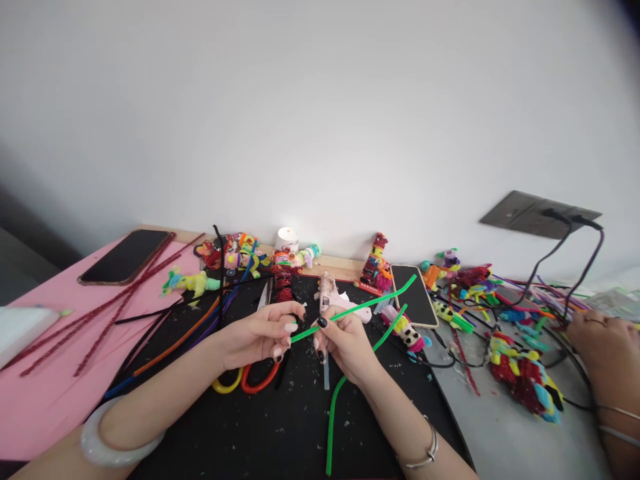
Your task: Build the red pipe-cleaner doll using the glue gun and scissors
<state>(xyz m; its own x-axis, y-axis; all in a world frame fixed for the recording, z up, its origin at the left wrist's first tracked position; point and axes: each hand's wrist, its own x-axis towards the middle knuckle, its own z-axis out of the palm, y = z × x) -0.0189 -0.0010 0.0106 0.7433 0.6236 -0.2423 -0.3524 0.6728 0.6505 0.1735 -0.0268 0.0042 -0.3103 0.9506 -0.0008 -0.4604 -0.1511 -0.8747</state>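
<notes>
A green pipe cleaner (pixel 373 305) runs across in front of me, slanting up to the right. My right hand (pixel 347 343) pinches it between thumb and fingers near its left part. At its left end, the fingertips of my left hand (pixel 260 337) are closed on the tip. A second green pipe cleaner (pixel 332 420) lies bent on the black mat (pixel 280 440), partly hidden under my right wrist. Scissors (pixel 259 381) with red and yellow handles lie beneath my left hand. Just beyond my hands is a pale pink glue gun (pixel 333 293).
Colourful pipe-cleaner figures (pixel 377 263) line the wall, with a paper cup (pixel 287 240) among them. Phones (pixel 125 257) lie left and right (pixel 414 293). Dark red pipe cleaners (pixel 107 313) cross pink paper (pixel 45 413). Another person's hand (pixel 603 347) is at right, near black cables (pixel 537 267).
</notes>
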